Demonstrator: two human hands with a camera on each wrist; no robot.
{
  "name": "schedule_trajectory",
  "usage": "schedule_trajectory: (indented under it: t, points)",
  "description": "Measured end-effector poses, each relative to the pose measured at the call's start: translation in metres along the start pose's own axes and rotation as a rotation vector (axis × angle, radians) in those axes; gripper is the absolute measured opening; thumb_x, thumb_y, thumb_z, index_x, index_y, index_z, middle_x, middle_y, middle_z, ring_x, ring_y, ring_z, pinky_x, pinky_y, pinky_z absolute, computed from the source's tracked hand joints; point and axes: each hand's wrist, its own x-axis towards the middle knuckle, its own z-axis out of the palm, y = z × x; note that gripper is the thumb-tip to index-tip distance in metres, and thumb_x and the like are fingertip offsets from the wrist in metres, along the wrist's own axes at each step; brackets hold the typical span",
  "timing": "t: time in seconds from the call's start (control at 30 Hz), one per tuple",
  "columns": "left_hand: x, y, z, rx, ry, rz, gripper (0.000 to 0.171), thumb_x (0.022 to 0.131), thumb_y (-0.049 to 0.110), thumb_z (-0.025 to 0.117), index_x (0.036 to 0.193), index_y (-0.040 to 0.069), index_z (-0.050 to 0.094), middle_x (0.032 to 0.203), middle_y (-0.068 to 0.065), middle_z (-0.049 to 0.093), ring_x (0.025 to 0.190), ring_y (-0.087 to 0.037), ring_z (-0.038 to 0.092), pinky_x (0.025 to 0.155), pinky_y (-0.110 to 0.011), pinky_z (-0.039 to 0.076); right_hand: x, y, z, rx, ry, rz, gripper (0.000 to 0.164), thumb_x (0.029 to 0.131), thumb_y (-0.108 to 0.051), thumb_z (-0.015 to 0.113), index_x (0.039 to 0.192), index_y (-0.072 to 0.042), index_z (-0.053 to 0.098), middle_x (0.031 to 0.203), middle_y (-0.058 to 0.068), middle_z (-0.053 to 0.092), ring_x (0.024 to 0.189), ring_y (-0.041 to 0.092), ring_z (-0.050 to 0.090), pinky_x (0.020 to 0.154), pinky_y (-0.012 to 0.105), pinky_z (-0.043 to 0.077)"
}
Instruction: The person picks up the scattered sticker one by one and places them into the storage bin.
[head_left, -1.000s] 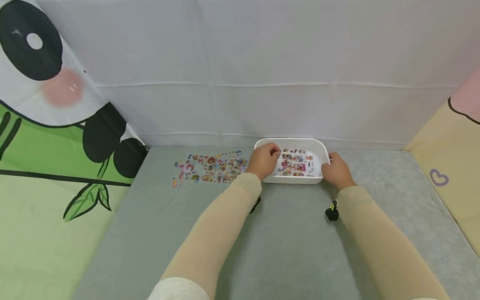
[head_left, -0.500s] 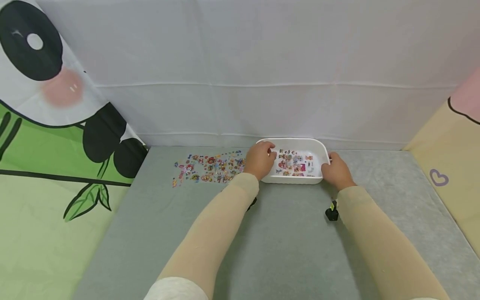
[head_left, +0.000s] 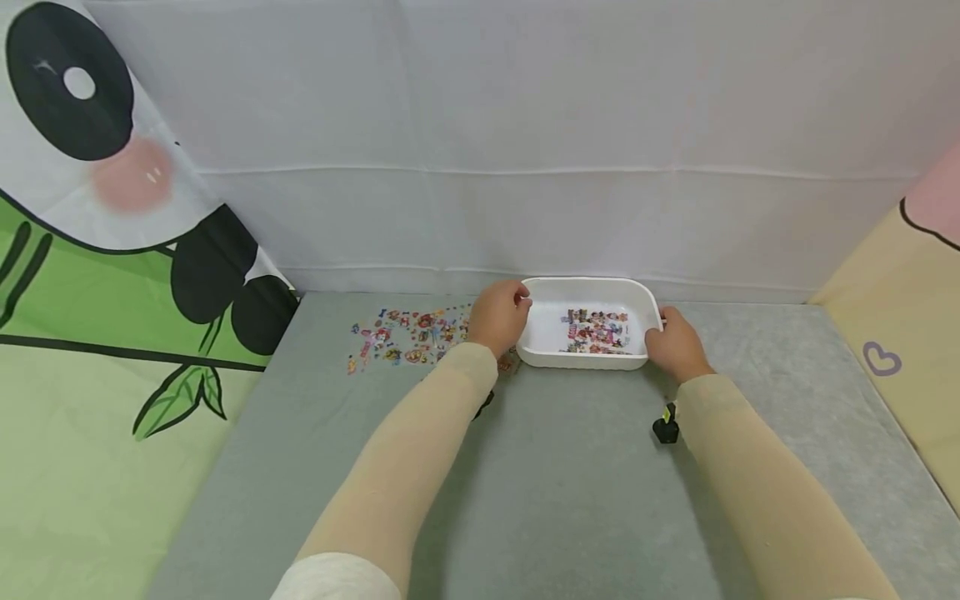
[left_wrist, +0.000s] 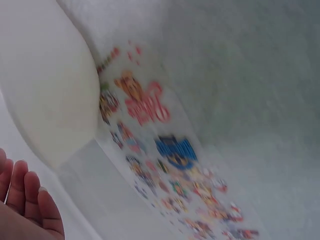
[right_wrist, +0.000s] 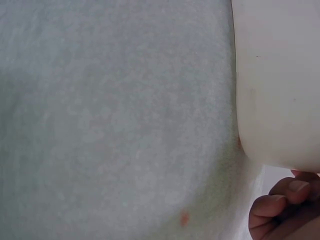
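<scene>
A white tray stands against the back cloth with sheets of small cartoon stickers in it. My left hand is at the tray's left rim, thumb and fingers together, pinching a clear sticker sheet that hardly shows. In the left wrist view, the fingers lie side by side and the pinch is cut off by the frame. My right hand grips the tray's right end, and its curled fingers show below the tray wall. More sticker sheets lie on the table left of the tray, partly hidden by my left hand.
The grey table extends in front of the tray and to both sides. A white cloth hangs directly behind it. Printed cartoon cloths flank the table, green on the left and yellow on the right.
My left hand has moved left from over the tray to its left rim. The upper stickers in the tray shifted left with it, then disappeared from there. My right hand keeps its grip.
</scene>
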Motion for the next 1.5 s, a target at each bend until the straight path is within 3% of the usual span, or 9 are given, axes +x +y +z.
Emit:
schedule_trajectory:
  t: [0.3,0.7,1.0,1.17,1.33,1.5]
  points:
    - [0.006,-0.023,-0.012,0.000,0.024,0.000,0.017,0.107,0.022,0.059,0.110,0.010,0.071,0.099,-0.004,0.067,0.084,-0.019,0.060,0.074,-0.035,0.051,0.001,0.001,-0.002,0.007,0.001,-0.002,0.056,0.101,-0.018,0.037,0.150,0.010,0.033,0.142,0.033,0.046,0.122,0.045,0.048,0.107,0.061,0.038]
    - [0.006,-0.045,-0.025,-0.027,0.050,-0.037,0.014,0.105,0.022,0.063,0.111,0.012,0.071,0.099,-0.003,0.065,0.085,-0.020,0.060,0.077,-0.038,0.051,0.003,0.002,0.002,0.008,-0.024,0.009,0.054,0.102,-0.018,0.036,0.149,0.009,0.033,0.142,0.033,0.046,0.122,0.045,0.048,0.106,0.060,0.038]
    - [0.005,-0.056,-0.025,0.017,0.074,-0.009,0.022,0.104,0.023,0.065,0.119,0.008,0.069,0.108,-0.007,0.063,0.098,-0.025,0.058,0.087,-0.042,0.049,0.007,0.006,0.004,0.005,-0.001,-0.007,0.053,0.102,-0.017,0.036,0.148,0.010,0.035,0.140,0.033,0.048,0.122,0.046,0.049,0.105,0.060,0.040]
    - [0.003,-0.057,-0.022,0.035,0.017,-0.035,0.029,0.104,0.025,0.064,0.127,0.007,0.067,0.117,-0.010,0.063,0.107,-0.028,0.058,0.092,-0.044,0.049,0.008,0.009,0.004,-0.007,0.014,-0.023,0.053,0.101,-0.017,0.036,0.146,0.011,0.036,0.138,0.035,0.049,0.120,0.046,0.051,0.103,0.061,0.041]
    - [0.004,-0.061,-0.016,0.117,-0.093,-0.088,0.045,0.104,0.029,0.063,0.145,0.012,0.057,0.142,-0.012,0.057,0.131,-0.032,0.053,0.108,-0.049,0.043,0.008,0.009,0.004,0.009,0.005,-0.011,0.054,0.101,-0.017,0.036,0.148,0.011,0.034,0.140,0.035,0.048,0.122,0.046,0.050,0.104,0.061,0.040]
    - [0.005,-0.069,-0.008,0.232,-0.132,-0.049,0.054,0.103,0.032,0.064,0.152,0.013,0.051,0.149,-0.014,0.053,0.138,-0.036,0.048,0.113,-0.052,0.038,0.009,0.009,0.004,0.008,0.002,-0.009,0.055,0.101,-0.018,0.036,0.149,0.010,0.034,0.141,0.034,0.048,0.123,0.046,0.050,0.105,0.060,0.040]
